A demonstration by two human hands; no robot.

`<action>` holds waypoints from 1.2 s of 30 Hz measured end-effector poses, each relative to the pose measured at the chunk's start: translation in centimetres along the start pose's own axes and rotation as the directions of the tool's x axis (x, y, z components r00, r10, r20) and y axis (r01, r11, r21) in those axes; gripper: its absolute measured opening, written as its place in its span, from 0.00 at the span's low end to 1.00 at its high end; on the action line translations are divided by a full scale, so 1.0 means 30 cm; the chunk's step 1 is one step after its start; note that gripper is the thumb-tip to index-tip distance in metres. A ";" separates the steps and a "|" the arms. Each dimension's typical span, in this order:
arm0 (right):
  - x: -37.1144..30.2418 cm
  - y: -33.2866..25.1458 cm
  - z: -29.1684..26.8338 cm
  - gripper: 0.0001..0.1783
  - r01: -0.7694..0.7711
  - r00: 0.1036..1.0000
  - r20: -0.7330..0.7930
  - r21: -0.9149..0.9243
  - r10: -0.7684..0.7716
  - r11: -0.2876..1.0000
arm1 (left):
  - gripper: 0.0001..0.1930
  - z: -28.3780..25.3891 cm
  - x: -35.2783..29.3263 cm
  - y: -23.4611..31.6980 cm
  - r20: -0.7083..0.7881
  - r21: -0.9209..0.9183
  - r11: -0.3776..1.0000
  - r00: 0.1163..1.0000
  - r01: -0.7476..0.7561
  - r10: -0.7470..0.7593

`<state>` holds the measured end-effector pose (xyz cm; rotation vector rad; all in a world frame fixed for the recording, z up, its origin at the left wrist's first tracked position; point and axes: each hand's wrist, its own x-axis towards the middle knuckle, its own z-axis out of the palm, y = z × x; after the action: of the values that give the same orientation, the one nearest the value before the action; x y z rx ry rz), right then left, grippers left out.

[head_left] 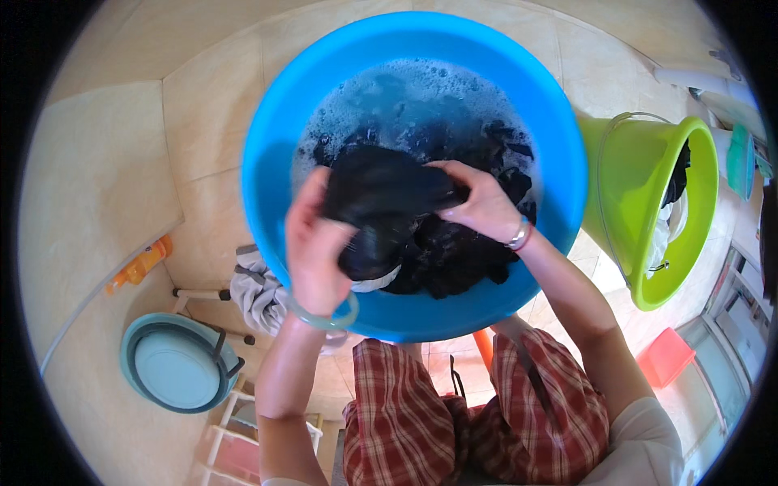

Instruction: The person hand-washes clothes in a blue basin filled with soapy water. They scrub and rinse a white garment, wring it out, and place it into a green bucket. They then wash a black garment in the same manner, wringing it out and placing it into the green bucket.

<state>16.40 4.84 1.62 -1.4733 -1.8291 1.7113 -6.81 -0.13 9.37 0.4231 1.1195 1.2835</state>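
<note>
A large blue basin (271, 130) in front of me holds sudsy water (405, 89) and wet dark clothes (462, 251). Above the water, both my hands hold a bunched black garment (381, 182). My left hand (314, 251), with a pale bangle at its wrist, is slightly blurred and closed round the garment's left side. My right hand (478, 202) pinches the right end between thumb and fingers. Below the left part of the garment, a small white patch of cloth (377, 281) shows near the basin's near side. The garment's exact kind cannot be made out.
A lime-green bucket (612, 178) with dark and white cloth inside leans at the right. Grey cloth (253, 292) lies left of the basin. A grey-blue folding basin (174, 364) is at lower left, an orange bottle (142, 263) by the wall, a pink-red container (666, 358) at lower right.
</note>
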 end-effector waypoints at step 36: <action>0.025 -0.242 0.233 0.04 0.797 0.575 0.243 -0.381 -0.781 0.468 | 0.21 -0.082 0.234 -0.318 0.176 -0.590 0.720 0.928 0.367 -0.329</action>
<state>7.34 2.50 5.45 -0.4382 -2.4735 0.8490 -4.54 2.57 -2.19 -0.2403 0.6253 1.2027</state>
